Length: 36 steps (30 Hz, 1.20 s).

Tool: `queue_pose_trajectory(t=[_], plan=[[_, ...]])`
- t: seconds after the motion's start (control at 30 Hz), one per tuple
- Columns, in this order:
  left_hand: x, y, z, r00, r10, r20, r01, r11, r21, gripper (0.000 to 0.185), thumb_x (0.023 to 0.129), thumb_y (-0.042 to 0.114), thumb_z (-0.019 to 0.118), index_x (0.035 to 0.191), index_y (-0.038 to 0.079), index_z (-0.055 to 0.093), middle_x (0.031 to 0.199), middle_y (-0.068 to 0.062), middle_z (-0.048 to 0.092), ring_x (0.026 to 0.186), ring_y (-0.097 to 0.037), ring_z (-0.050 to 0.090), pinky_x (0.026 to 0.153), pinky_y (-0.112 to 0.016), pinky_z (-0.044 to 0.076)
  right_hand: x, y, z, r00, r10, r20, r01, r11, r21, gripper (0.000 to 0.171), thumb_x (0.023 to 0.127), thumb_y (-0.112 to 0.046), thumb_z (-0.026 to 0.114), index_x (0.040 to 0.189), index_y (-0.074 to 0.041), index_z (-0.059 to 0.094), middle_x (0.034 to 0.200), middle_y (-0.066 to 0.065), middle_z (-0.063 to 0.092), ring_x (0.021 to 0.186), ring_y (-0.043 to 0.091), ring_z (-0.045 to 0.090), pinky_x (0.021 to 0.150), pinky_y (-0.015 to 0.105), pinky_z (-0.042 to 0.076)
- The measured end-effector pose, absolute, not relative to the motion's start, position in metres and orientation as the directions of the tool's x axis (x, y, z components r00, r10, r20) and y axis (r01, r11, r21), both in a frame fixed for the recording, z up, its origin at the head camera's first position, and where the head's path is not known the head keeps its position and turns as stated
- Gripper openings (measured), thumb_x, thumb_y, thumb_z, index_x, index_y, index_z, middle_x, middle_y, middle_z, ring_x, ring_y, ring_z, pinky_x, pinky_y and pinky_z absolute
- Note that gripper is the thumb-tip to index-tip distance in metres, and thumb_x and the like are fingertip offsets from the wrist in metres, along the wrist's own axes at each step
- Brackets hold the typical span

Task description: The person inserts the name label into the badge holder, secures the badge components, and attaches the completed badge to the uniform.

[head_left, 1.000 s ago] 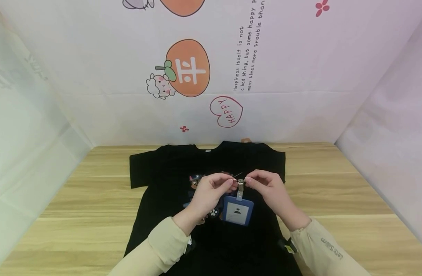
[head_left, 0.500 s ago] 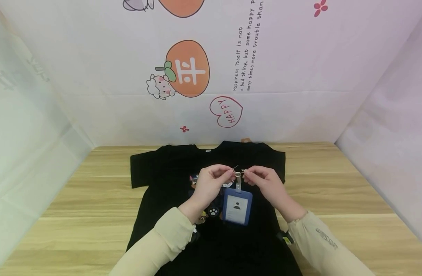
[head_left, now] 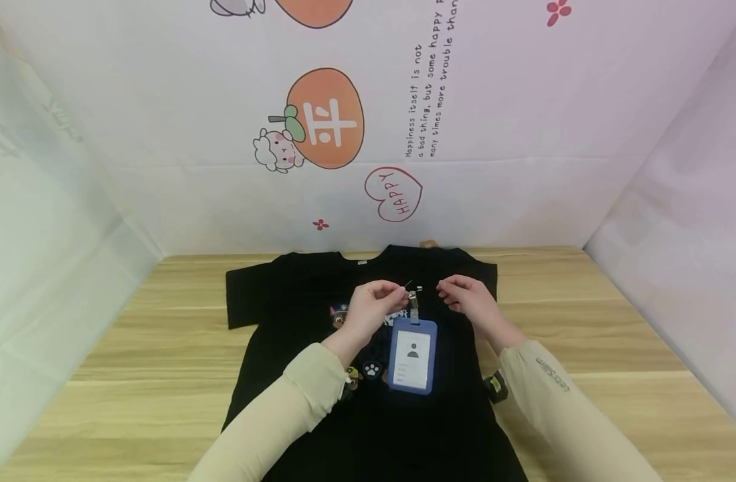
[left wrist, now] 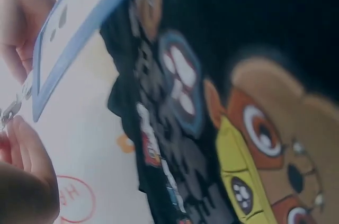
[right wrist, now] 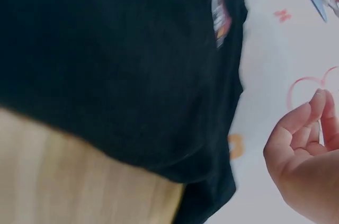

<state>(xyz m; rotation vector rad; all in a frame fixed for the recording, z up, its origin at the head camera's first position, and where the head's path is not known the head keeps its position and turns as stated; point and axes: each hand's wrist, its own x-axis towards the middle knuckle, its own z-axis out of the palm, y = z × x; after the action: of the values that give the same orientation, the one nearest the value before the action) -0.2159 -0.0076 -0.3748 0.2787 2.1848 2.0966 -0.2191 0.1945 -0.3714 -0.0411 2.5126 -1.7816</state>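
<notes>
My left hand pinches the metal pin at the top of a blue ID badge holder. One thin end of the pin sticks out past the fingertips. Below it, a metal clip and a clear strap carry the badge, which hangs upright over a black T-shirt. Just right of the pin, my right hand is apart from it, fingers loosely bent. No object shows between those fingers in the right wrist view. Blue edging of the badge fills the left wrist view's upper left.
The T-shirt lies spread on a wooden table, its collar toward the back wall. Cartoon dogs are printed on its front. A white printed cloth hangs behind, with pale cloth at both sides.
My right hand has let go of the pin and drawn away to the right. My left hand has lifted the badge slightly, and it now hangs straighter.
</notes>
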Motion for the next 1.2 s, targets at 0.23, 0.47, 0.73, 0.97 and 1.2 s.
queue_pose_trajectory(t=[0.23,0.47,0.73,0.97,1.2], plan=[[-0.239,-0.001,-0.393,-0.967,0.228,-0.113,-0.101,0.064,0.993,0.023,0.093,0.014,0.061,0.107,-0.004,0.065,0.097,-0.012,0.070,0.085,-0.014,0.068,0.081,-0.029,0.056,-0.247,0.194,-0.389,-0.990,-0.041,-0.132,0.097,0.472,-0.876,0.037,0.100,-0.025,0.046,0.121,0.004,0.053,0.123,0.023,0.054,0.106,0.031,0.054,0.096,0.041,0.047],[-0.252,0.005,-0.396,-0.946,0.249,-0.206,-0.180,0.122,0.976,0.022,0.092,0.011,0.061,0.105,-0.006,0.063,0.097,-0.015,0.070,0.081,-0.014,0.068,0.079,-0.029,0.057,-0.259,0.196,-0.395,-0.992,-0.033,-0.122,0.081,0.579,-0.811,0.030,0.098,-0.019,0.049,0.116,0.003,0.057,0.116,0.022,0.058,0.095,0.026,0.055,0.084,0.034,0.051],[-0.264,0.009,-0.402,-0.905,0.283,-0.318,-0.264,0.215,0.940,0.015,0.091,0.003,0.059,0.100,-0.007,0.064,0.088,-0.015,0.070,0.071,-0.013,0.066,0.072,-0.026,0.058,-0.270,0.199,-0.404,-0.979,-0.159,-0.124,-0.019,0.684,-0.729,0.029,0.092,-0.013,0.058,0.114,0.006,0.058,0.103,0.020,0.062,0.083,0.022,0.060,0.074,0.030,0.053],[-0.272,0.011,-0.406,-0.863,0.272,-0.426,-0.363,0.252,0.897,0.015,0.089,-0.002,0.058,0.096,-0.011,0.066,0.084,-0.015,0.069,0.068,-0.015,0.065,0.071,-0.026,0.058,-0.274,0.201,-0.406,-0.971,-0.204,-0.122,-0.077,0.756,-0.650,0.030,0.086,-0.011,0.066,0.112,0.004,0.061,0.100,0.017,0.059,0.087,0.025,0.055,0.078,0.036,0.049],[-0.275,0.017,-0.404,-0.853,0.254,-0.455,-0.391,0.265,0.881,0.014,0.088,-0.004,0.058,0.094,-0.013,0.067,0.073,-0.012,0.066,0.061,-0.014,0.063,0.068,-0.025,0.058,-0.277,0.199,-0.408,-0.970,-0.216,-0.113,-0.109,0.799,-0.591,0.030,0.082,-0.009,0.070,0.108,0.002,0.062,0.104,0.018,0.057,0.094,0.030,0.052,0.085,0.043,0.047]])
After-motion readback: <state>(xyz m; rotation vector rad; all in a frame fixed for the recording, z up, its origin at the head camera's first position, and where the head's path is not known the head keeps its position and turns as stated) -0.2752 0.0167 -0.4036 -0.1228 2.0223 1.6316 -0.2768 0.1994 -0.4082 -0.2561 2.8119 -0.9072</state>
